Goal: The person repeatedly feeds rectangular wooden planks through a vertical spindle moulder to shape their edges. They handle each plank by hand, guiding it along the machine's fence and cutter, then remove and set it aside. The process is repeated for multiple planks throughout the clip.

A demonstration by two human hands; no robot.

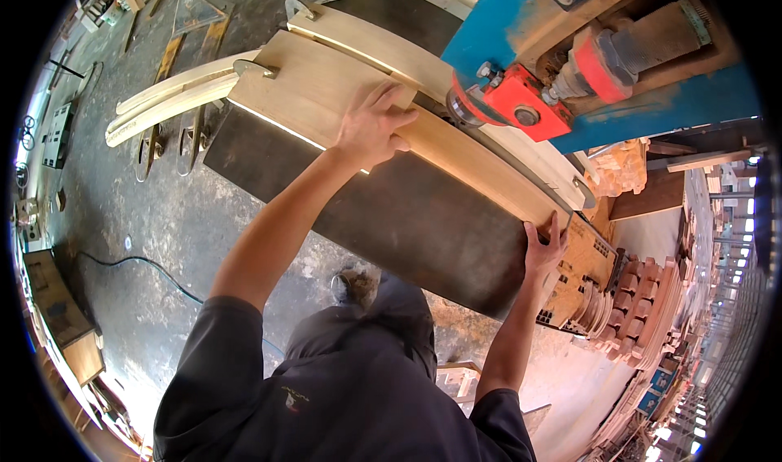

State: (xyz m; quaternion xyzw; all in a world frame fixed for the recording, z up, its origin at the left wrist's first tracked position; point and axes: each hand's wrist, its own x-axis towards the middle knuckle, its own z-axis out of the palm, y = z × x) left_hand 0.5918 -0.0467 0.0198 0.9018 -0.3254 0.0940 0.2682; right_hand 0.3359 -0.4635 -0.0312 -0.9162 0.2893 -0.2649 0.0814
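Observation:
A pale, gently curved wooden strip [481, 165] lies along a dark metal table [432, 226], beside a wide light board [314, 75]. My left hand [375, 128] lies over the board's right end and the strip's left end, palm down, fingers stretched and apart. At the strip's right end, my right hand [547, 250] has its thumb and fingers around the wood; the fingertips are partly hidden. Just beyond the strip is a red machine head [528, 108] with a round cutter guard or roller [463, 108] near the wood.
A blue machine arm [652, 108] hangs over the far right of the table. Metal hooks [254, 69] stand on the boards. Several curved strips [175, 87] rest at the left. Stacked wooden parts [643, 303] stand at the right. A black cable [155, 264] crosses the floor.

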